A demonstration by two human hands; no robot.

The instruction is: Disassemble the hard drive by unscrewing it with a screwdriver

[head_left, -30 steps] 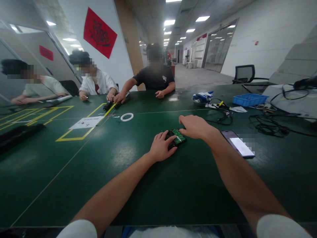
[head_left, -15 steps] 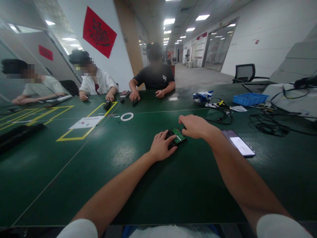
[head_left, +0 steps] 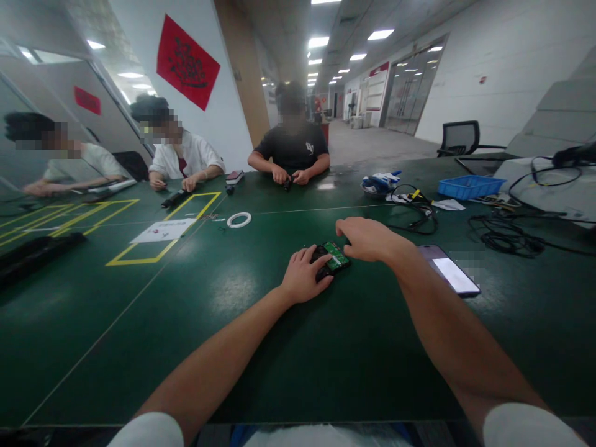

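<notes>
A small black device with a green circuit board [head_left: 333,258] lies on the green table [head_left: 195,310] in front of me. My left hand [head_left: 303,274] rests on its near left side, fingers curled around the black casing. Over its far right end my right hand [head_left: 367,238] is bent, fingers drawn together and pressing down at the board's edge; what is under the fingertips is hidden.
A lit phone [head_left: 449,269] lies right of my right arm. Black cables [head_left: 505,239], a blue tray [head_left: 469,186] and a white tape ring [head_left: 239,219] lie further back. A yellow-taped rectangle [head_left: 162,231] holds a paper. Three people sit along the far side.
My hands have stayed on the device. The person in black across the table drew both hands in to the chest; the person in white moved a black item to the left.
</notes>
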